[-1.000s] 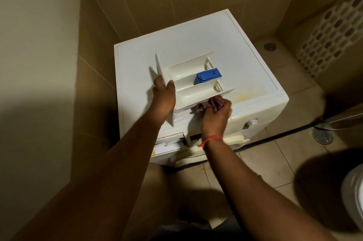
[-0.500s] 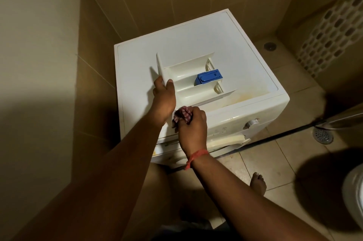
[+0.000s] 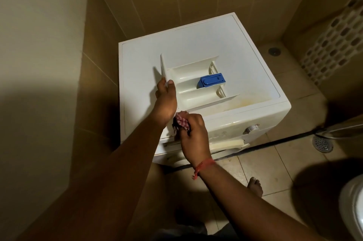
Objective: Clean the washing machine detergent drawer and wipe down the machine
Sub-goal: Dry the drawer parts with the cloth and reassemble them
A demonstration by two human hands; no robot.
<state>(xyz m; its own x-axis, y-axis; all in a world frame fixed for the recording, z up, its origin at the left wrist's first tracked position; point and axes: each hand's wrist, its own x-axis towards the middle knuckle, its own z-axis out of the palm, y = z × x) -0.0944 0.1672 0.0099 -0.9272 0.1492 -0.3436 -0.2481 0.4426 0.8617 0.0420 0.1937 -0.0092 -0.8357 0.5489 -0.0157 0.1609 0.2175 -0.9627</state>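
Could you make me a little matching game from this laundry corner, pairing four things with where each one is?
Things:
1. detergent drawer
2. checked cloth
3. blue insert
4. floor drain

Places:
A. in the tiled floor, right of the washing machine
B. inside the drawer
C. bunched in the right hand
D. on top of the machine, gripped by the left hand

Pairs: 1-D, 2-C, 3-B, 4-A
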